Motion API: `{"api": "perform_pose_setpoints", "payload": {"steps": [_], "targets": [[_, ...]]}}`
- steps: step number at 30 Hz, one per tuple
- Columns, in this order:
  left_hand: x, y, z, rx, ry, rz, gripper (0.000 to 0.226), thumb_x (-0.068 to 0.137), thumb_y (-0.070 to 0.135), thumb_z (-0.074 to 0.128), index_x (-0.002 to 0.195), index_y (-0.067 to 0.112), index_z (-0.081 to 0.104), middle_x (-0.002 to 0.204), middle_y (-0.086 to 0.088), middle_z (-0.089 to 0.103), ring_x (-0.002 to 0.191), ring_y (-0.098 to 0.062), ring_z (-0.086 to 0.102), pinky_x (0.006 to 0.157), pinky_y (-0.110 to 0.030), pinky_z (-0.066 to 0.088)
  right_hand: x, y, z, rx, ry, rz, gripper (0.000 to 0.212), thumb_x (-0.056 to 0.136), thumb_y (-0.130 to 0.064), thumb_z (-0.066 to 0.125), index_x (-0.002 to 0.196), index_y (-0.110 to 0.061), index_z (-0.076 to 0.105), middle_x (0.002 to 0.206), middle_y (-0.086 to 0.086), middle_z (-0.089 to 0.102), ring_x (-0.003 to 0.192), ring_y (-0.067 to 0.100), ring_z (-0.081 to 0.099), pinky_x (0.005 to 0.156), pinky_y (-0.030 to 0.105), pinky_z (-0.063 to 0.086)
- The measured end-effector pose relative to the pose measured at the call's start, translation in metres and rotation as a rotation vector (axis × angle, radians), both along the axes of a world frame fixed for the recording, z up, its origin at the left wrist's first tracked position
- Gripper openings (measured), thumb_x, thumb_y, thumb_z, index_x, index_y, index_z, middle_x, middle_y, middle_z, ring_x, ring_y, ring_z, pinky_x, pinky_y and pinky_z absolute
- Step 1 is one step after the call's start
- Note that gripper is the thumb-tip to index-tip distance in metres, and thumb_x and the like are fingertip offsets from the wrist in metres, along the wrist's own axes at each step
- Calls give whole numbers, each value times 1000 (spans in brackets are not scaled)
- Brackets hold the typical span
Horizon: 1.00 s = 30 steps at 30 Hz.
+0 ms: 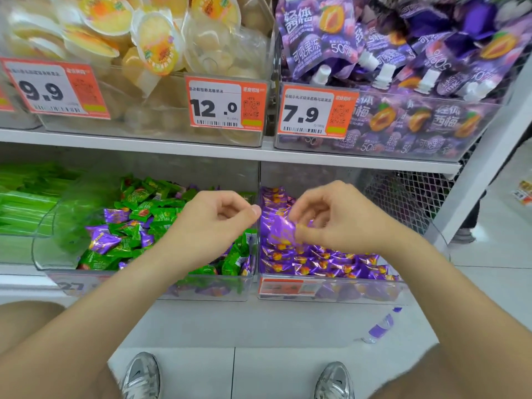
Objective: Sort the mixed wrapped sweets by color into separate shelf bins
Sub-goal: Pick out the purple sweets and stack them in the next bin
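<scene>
The right hand [334, 220] is hanging over the right bin [331, 292], its fingers [305, 233] pinching a crinkled purple sweet [280, 233] just above the heap of matching purple ones. It looks as if it is being held low over that heap so that it drops in with its own colour and does not bounce out.

The left hand [213, 226] is hovering over the mixed bin [224, 290], right beside the divider. Its fingers are curling inward with no sweet showing between them, and the thumb is pointing toward the right bin. It is probably waiting close so the next pick can be short.

In the mixed bin, green sweets [161, 214] are lying jumbled with stray purple ones [103, 241], so the sorting is looking far from finished. The strays on the left side are sitting on top and should lift out easily.
</scene>
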<state>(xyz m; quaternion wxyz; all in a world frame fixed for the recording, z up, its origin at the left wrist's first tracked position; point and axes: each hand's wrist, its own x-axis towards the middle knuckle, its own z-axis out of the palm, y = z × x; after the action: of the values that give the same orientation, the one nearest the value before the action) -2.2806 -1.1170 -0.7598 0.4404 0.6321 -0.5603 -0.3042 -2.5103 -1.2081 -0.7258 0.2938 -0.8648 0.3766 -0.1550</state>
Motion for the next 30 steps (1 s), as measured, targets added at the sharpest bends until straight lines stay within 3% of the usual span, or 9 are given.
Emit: {"api": "perform_pose_setpoints", "payload": {"steps": [2,5,8,13,19,22,24,27,30], "targets": [[-1,-2,-7,7,-128,-10,14,95,32,71,84,26,76,78,14,73,60,-3,60,62,-23,48,-2,0,-11,-45,211,75,15,78,-18,88,87,-24,78,76,-12,76,64,1,71,64,10,49],[-3,-5,-13,45,-206,-43,12,95,28,70,84,29,76,78,18,72,52,4,57,53,-8,38,5,0,-29,-45,305,164,16,78,-22,91,88,-24,79,76,-8,76,67,-1,70,66,10,48],[-5,-7,-15,56,-264,-37,13,95,30,69,83,30,75,79,21,71,54,4,59,53,-8,37,12,-4,-34,-70,308,200,14,79,-24,90,88,-24,80,72,-9,76,65,2,71,73,22,56],[-6,-10,-15,70,-320,-44,13,94,33,68,83,32,74,79,25,70,60,-1,64,61,-20,45,1,-9,-24,-26,248,182,13,81,-19,89,91,-24,82,78,-8,78,70,-1,72,73,22,59],[-10,-11,-16,48,-352,-40,14,95,32,68,82,31,74,79,25,69,58,0,62,53,-8,38,15,-9,-37,-45,301,228,19,80,-24,90,97,-27,82,77,-12,76,71,-2,70,78,27,59],[-11,-10,-14,34,-340,-39,14,95,29,68,82,29,74,72,21,68,54,2,60,51,-8,39,14,-10,-34,-149,253,200,14,81,-28,88,93,-28,82,72,-28,69,74,-10,66,83,13,39],[-13,-9,-13,21,-342,-49,14,96,27,67,83,28,73,72,16,68,51,3,58,50,-7,39,13,-9,-34,-154,258,222,10,83,-27,85,92,-28,82,75,-28,71,74,-12,65,80,8,32],[-14,-9,-13,16,-366,-67,14,96,27,66,84,27,73,75,14,69,51,3,57,51,-8,38,16,-7,-40,-95,340,285,8,88,-25,82,96,-28,82,84,-19,76,74,-11,65,77,6,39],[-14,-9,-13,17,-374,-68,13,96,28,67,84,28,73,77,14,69,53,4,58,53,-8,38,16,-12,-44,-45,324,233,5,85,-27,85,90,-27,82,77,-15,76,70,-4,69,77,19,50]]}}
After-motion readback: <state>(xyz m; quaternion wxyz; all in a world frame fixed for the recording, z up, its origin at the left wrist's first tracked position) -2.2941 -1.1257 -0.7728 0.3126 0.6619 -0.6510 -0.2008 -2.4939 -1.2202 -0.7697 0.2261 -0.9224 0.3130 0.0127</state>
